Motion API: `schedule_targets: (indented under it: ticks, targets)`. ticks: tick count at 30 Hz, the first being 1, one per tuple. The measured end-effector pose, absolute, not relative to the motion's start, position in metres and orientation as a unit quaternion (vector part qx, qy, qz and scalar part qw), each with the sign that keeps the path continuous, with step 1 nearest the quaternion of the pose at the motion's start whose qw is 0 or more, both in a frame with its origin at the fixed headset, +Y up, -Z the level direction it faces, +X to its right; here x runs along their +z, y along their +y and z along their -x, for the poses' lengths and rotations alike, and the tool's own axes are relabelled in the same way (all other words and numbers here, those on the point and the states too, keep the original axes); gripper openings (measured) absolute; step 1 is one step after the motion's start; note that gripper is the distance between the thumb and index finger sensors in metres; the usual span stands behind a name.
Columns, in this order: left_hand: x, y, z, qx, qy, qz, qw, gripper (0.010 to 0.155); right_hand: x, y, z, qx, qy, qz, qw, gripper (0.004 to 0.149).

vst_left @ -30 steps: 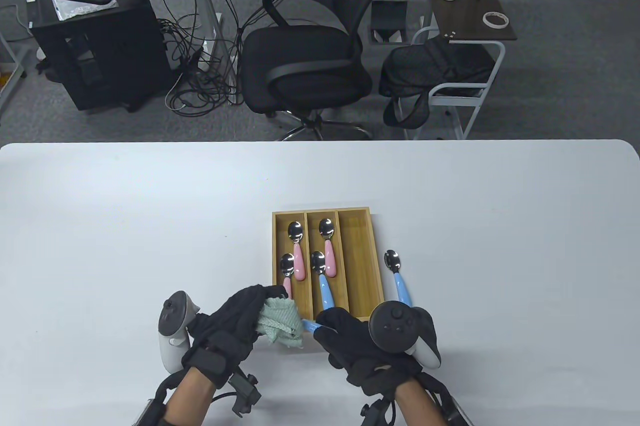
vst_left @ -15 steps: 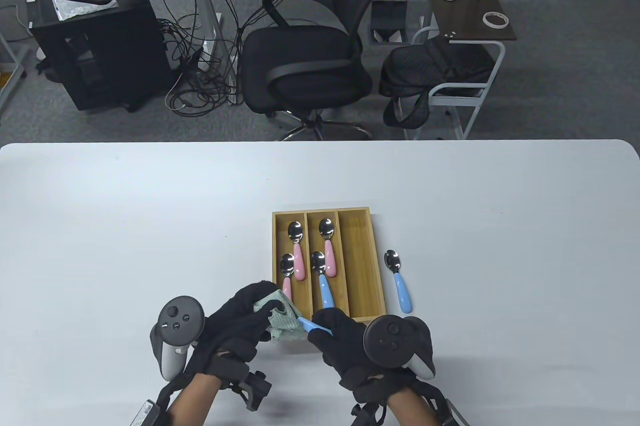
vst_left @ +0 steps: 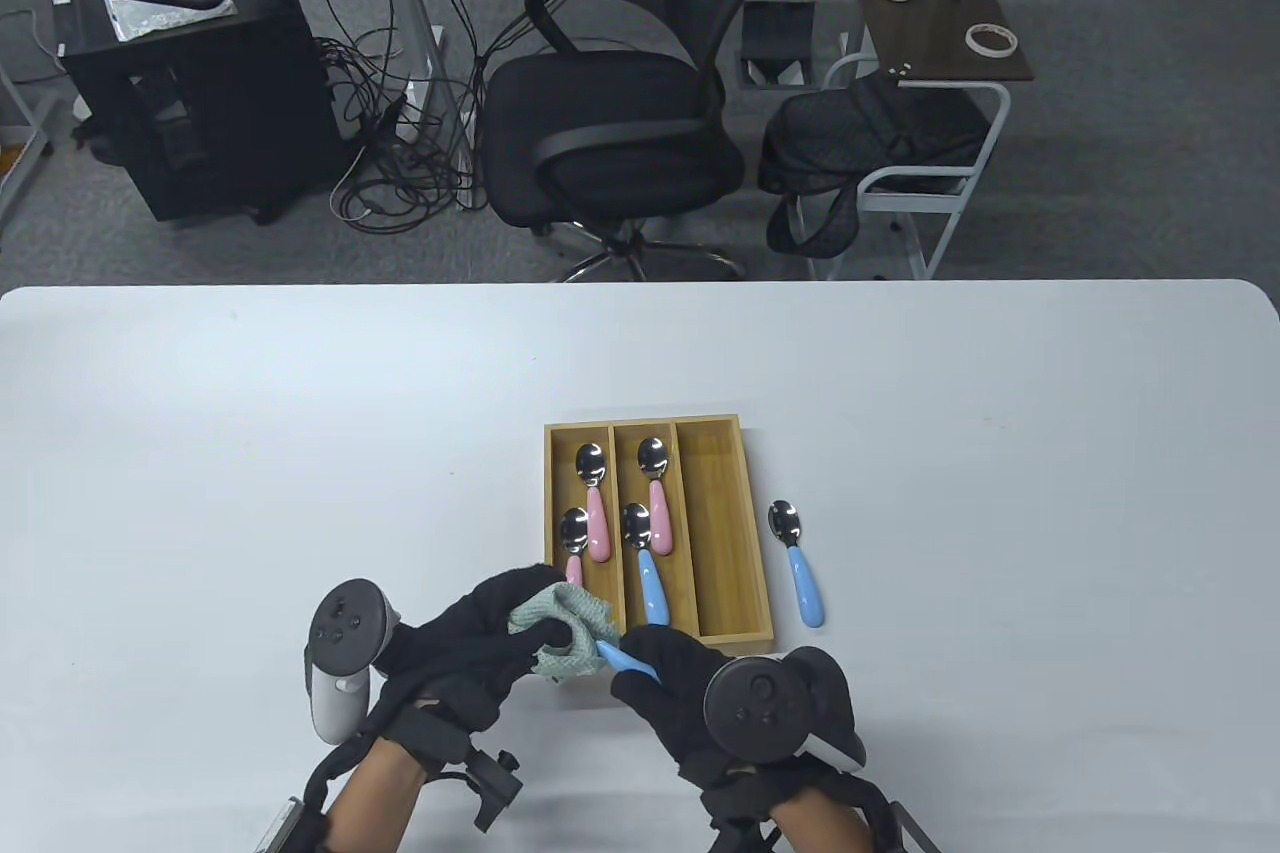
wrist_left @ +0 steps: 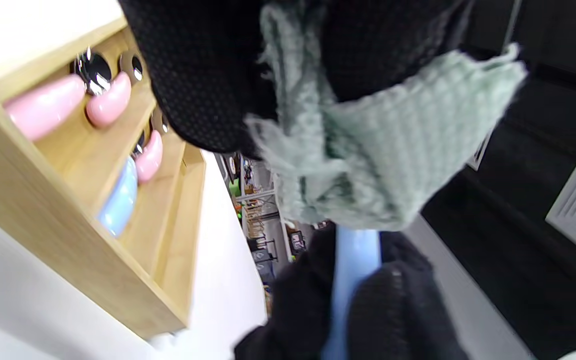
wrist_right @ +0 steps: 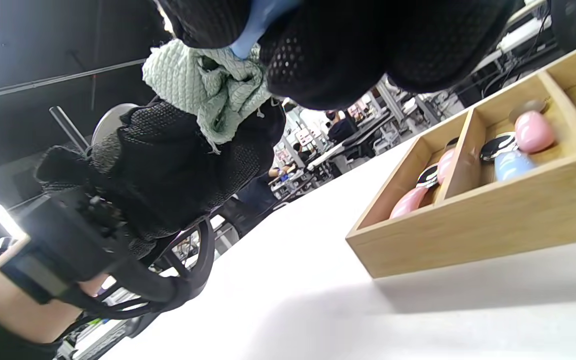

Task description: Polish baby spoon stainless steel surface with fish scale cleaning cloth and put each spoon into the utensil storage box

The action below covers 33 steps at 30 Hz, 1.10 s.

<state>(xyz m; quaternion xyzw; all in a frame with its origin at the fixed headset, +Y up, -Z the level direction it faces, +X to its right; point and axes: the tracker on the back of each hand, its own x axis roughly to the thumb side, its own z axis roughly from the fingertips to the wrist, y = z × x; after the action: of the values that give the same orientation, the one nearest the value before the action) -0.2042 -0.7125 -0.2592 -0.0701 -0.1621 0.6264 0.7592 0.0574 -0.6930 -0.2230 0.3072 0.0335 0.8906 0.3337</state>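
The left hand [vst_left: 470, 643] gripped a bunched, waffle-textured green cloth [vst_left: 563, 631] around the spoon's hidden bowl. The right hand [vst_left: 690, 688] pinched its smooth blue handle [vst_left: 622, 659] beside the wooden box [vst_left: 735, 533].

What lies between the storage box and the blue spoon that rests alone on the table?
Nothing: in the table view, only bare table separates the storage box from the blue spoon.
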Motion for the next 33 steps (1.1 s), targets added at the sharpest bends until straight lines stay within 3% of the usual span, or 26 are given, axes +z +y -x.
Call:
schedule_targets:
  ticks: [5,9,12,16,21,33]
  targets:
    - [-0.256,-0.708,0.201,0.548,-0.161,0.019,0.821,0.053,-0.223,-0.695,-0.056,0.896,0.025,-0.303,0.324,0.046]
    - [-0.252,-0.709,0.197,0.542,-0.154,0.009,0.826,0.053,-0.224,-0.695,-0.058,0.894,0.023,-0.295,0.336,0.046]
    - [-0.253,-0.713,0.197,0.569,-0.160,0.032,0.806,0.054,-0.226,-0.696,-0.058,0.894,0.025,-0.292,0.340,0.046]
    - [-0.259,-0.719,0.197,0.638,-0.173,0.097,0.744,0.052,-0.226,-0.695,-0.061,0.896,0.020,-0.287,0.339,0.046]
    - [-0.260,-0.722,0.201,0.652,-0.161,0.108,0.733,0.053,-0.226,-0.698,-0.057,0.894,0.032,-0.293,0.337,0.045]
    - [-0.254,-0.717,0.196,0.537,-0.139,0.029,0.832,0.052,-0.229,-0.702,-0.057,0.900,0.040,-0.283,0.329,0.045]
